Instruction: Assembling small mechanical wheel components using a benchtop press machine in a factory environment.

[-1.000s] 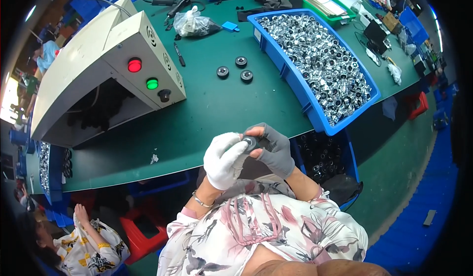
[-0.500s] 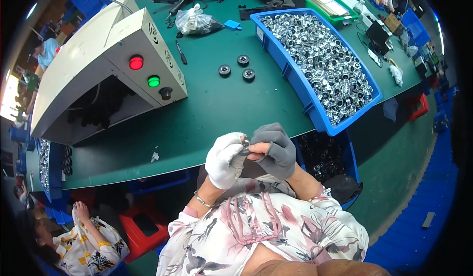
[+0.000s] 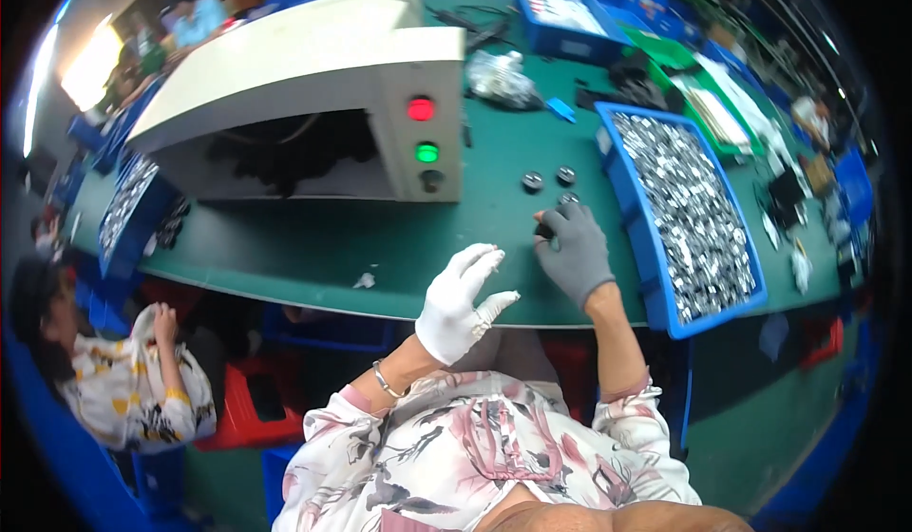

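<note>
My right hand (image 3: 578, 255), in a grey glove with bare fingertips, reaches over the green table and closes its thumb and fingers on a small black round part (image 3: 544, 232). Just beyond it are three similar black-and-silver round parts: one at the left (image 3: 532, 182), one at the back (image 3: 566, 175) and one partly covered by my fingers (image 3: 568, 199). My left hand (image 3: 458, 306), in a white glove, hovers near the table's front edge, fingers spread and nothing in it.
A blue tray (image 3: 608, 185) full of shiny metal rings stands to the right. At the left is a cream machine (image 3: 285, 81) with red and green lights and dark pieces in its opening. A clear bag (image 3: 502, 80) lies at the back. A person (image 3: 142, 380) sits at lower left.
My hands were together around a small part; they have parted. My right hand has moved forward to the round parts, and my left hand has opened. The view has turned left.
</note>
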A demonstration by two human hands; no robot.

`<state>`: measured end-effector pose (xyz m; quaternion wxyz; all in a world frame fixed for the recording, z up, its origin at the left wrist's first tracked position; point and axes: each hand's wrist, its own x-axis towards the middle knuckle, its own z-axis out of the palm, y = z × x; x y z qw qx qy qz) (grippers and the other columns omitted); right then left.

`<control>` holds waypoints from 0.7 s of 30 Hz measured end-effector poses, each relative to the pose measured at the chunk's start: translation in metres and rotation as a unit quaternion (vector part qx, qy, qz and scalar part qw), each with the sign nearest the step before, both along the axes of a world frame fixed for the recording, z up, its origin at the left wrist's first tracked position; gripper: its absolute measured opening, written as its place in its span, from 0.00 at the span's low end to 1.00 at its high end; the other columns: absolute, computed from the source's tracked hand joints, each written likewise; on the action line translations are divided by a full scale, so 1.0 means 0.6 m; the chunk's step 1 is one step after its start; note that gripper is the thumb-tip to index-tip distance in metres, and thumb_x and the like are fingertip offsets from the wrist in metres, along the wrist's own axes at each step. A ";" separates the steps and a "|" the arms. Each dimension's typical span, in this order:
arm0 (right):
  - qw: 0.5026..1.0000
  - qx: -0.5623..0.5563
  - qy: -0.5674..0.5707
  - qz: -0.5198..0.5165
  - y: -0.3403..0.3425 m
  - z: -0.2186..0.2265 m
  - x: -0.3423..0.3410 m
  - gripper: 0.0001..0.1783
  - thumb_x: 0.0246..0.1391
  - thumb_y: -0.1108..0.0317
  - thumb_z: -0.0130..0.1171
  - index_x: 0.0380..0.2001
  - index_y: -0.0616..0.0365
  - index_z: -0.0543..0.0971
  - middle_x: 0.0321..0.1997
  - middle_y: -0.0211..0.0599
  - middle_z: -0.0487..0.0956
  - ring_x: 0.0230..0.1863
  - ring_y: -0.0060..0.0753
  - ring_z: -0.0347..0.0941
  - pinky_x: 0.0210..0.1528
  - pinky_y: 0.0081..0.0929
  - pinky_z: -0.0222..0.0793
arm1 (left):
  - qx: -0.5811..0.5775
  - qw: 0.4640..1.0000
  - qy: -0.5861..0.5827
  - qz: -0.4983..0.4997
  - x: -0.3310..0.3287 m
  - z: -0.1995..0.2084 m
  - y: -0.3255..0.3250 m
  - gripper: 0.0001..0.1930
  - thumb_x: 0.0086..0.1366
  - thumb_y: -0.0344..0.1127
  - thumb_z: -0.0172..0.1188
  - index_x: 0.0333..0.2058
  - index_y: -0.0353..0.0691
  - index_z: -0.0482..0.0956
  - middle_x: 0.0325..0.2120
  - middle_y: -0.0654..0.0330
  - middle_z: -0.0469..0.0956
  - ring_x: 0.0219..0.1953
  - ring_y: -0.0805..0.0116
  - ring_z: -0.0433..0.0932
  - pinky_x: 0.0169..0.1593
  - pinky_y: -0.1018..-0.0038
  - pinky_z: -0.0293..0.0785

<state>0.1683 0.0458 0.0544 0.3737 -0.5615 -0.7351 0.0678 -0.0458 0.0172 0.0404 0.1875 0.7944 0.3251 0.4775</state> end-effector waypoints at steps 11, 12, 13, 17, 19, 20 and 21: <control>0.974 0.022 -0.217 -0.057 0.011 0.004 -0.020 0.19 0.51 0.66 0.64 0.47 0.58 0.78 0.48 0.42 0.77 0.50 0.49 0.71 0.49 0.43 0.70 | 0.141 0.928 0.127 0.321 -0.298 -0.005 0.234 0.12 0.61 0.27 0.63 0.44 0.37 0.82 0.41 0.46 0.80 0.42 0.46 0.80 0.44 0.63 0.78; 0.977 0.014 -0.205 -0.053 0.000 0.017 -0.022 0.18 0.51 0.68 0.65 0.47 0.58 0.79 0.47 0.43 0.78 0.49 0.49 0.72 0.50 0.42 0.70 | 0.133 0.912 0.205 0.331 -0.302 -0.007 0.265 0.13 0.62 0.31 0.61 0.46 0.38 0.81 0.45 0.47 0.79 0.46 0.47 0.79 0.48 0.61 0.77; 0.980 0.008 -0.193 -0.045 -0.008 0.028 -0.025 0.18 0.50 0.70 0.65 0.46 0.59 0.79 0.46 0.44 0.78 0.49 0.49 0.72 0.50 0.42 0.70 | 0.143 0.894 0.270 0.326 -0.309 -0.019 0.299 0.14 0.62 0.34 0.60 0.46 0.40 0.81 0.44 0.49 0.78 0.46 0.48 0.78 0.49 0.60 0.76; 0.985 0.044 -0.163 -0.032 -0.046 0.086 0.015 0.14 0.49 0.75 0.64 0.41 0.62 0.79 0.41 0.45 0.78 0.45 0.49 0.74 0.48 0.40 0.70 | 0.094 0.814 0.447 0.360 -0.312 -0.047 0.382 0.10 0.58 0.34 0.61 0.39 0.42 0.83 0.39 0.51 0.77 0.40 0.50 0.78 0.43 0.59 0.78; 0.984 0.056 -0.156 -0.059 -0.053 0.104 0.074 0.10 0.52 0.76 0.62 0.39 0.63 0.78 0.38 0.45 0.78 0.41 0.47 0.75 0.45 0.38 0.70 | 0.079 0.795 0.482 0.361 -0.314 -0.054 0.398 0.08 0.58 0.34 0.61 0.36 0.42 0.83 0.38 0.51 0.76 0.39 0.50 0.78 0.41 0.58 0.78; 0.985 0.085 -0.129 -0.079 -0.053 0.107 0.104 0.07 0.55 0.75 0.60 0.38 0.64 0.78 0.36 0.45 0.78 0.39 0.45 0.76 0.43 0.36 0.70 | 0.089 0.806 0.448 0.376 -0.318 -0.056 0.399 0.08 0.56 0.34 0.63 0.35 0.42 0.82 0.39 0.51 0.76 0.39 0.49 0.78 0.40 0.58 0.78; 0.981 0.054 -0.143 -0.120 -0.049 0.105 0.154 0.06 0.57 0.74 0.59 0.37 0.65 0.78 0.35 0.45 0.78 0.38 0.44 0.76 0.43 0.35 0.70 | 0.099 0.817 0.414 0.390 -0.320 -0.055 0.396 0.08 0.54 0.34 0.64 0.33 0.41 0.82 0.40 0.50 0.76 0.40 0.48 0.78 0.39 0.58 0.78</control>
